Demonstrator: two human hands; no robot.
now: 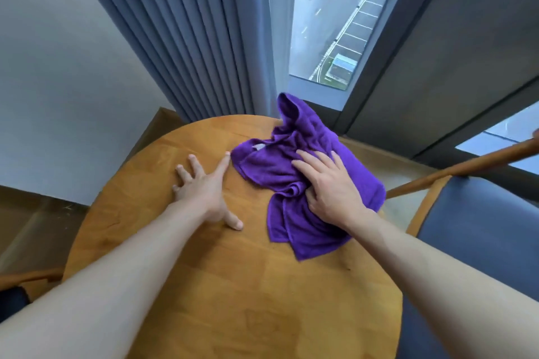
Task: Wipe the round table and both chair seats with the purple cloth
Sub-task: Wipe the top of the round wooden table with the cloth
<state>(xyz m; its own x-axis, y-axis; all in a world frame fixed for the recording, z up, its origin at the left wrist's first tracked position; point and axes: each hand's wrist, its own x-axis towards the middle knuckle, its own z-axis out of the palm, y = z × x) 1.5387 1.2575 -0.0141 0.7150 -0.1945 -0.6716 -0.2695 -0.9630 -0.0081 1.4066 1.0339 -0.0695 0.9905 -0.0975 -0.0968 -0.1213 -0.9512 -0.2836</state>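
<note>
Right hand [329, 186] is down flat on the purple cloth [294, 181], fingers spread and nearly straight, palm pressing rather than clutching, with a ridge of fabric bunched at the thumb side. The cloth sits rumpled right of centre in the frame, on the far right part of the round table [221, 285], one corner flipped up past the table's far rim and a flap hanging toward the lower right edge. Left hand [204, 186] is planted bare on the wood just left of the cloth, fingers splayed wide, holding nothing, index tip close to the cloth's corner. This looks like the table-wiping step, early on. To do it well, I'd say flatten the bunches so more fabric meets the wood, keep the palm weight even, and sweep in overlapping arcs. Room is generous toward the lower centre and left of the frame, where bare wood stretches out. Tighter at upper centre: the curtain [204, 38] hangs close behind the rim. At right, the blue chair seat [481, 242] and its wooden rail [466, 167] crowd the edge.
</note>
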